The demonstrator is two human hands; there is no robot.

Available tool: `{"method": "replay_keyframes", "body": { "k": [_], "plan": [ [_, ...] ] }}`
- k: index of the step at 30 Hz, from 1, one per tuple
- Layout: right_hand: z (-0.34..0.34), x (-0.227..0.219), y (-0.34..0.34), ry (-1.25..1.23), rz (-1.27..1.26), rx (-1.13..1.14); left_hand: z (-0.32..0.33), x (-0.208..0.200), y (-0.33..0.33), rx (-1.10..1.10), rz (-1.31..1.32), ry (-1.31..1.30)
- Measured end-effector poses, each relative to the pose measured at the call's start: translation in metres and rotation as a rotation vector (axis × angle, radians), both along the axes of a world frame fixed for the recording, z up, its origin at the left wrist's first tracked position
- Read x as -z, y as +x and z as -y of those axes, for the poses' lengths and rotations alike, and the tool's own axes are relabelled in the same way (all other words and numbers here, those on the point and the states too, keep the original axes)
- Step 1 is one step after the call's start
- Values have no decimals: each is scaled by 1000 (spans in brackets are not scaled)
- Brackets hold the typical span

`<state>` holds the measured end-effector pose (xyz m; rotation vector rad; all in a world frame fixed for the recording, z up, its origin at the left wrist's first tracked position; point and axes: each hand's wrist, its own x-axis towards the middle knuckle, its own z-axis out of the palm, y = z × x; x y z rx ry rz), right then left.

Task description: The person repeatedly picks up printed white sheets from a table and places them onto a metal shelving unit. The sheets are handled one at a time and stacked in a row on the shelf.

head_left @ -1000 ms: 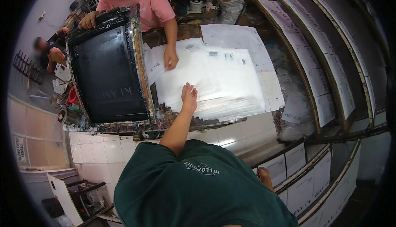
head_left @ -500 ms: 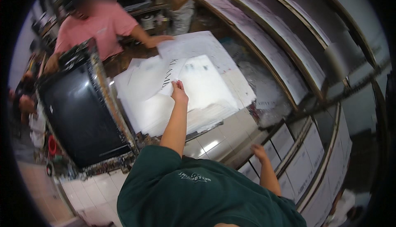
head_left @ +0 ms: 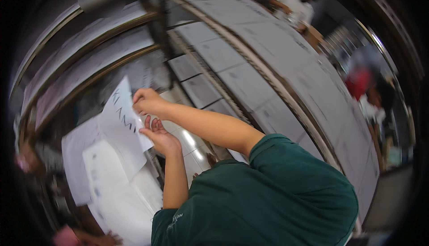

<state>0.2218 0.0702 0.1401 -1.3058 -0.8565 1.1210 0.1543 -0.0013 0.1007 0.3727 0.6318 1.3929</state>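
A white printed sheet (head_left: 120, 125) with dark lettering rises at a slant above the worktop. My right hand (head_left: 152, 103) pinches its upper right edge. Just below, my left hand (head_left: 164, 139) grips the same edge, thumb on the near face and fingers curled behind. The lower part of the sheet hangs over a stack of white sheets (head_left: 116, 192) at the lower left. Another pale sheet (head_left: 73, 156) lies under the stack, toward its far side.
Wooden racks (head_left: 89, 58) with white sheets fill the upper left. Shelves of pale panels (head_left: 250, 85) run along the right. A co-worker's hand (head_left: 107, 239) touches the stack's near left edge. Another person (head_left: 292, 6) stands at the far right. Tiled floor (head_left: 187, 141) shows past my hands.
My view has turned to the right. The printed sheet, earlier lying on the stack in my left hand, is now lifted. My right hand has come up and taken hold of it too.
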Motion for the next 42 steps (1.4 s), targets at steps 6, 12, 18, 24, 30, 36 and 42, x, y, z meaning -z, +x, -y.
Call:
{"method": "replay_keyframes", "body": {
  "k": [6,12,18,24,30,36,42],
  "plan": [
    [84,-67,66,178,216,277,77,-2,53,479,39,406],
    [216,-156,158,263,533,535,135,75,61,1800,-390,1335],
    [413,-290,126,-259,1189,696,107,204,86,2064,-836,1168],
    [589,-321,57,-739,1269,1180,111,230,113,2084,-953,1219],
    [709,-329,-27,-1043,1044,1321,119,317,104,2192,-986,1142],
    [841,-325,-62,-1286,785,1410,154,305,86,2211,-1267,1071],
    [1017,-285,0,-1163,1107,1240,192,317,74,1959,-1367,971]
  ]
}}
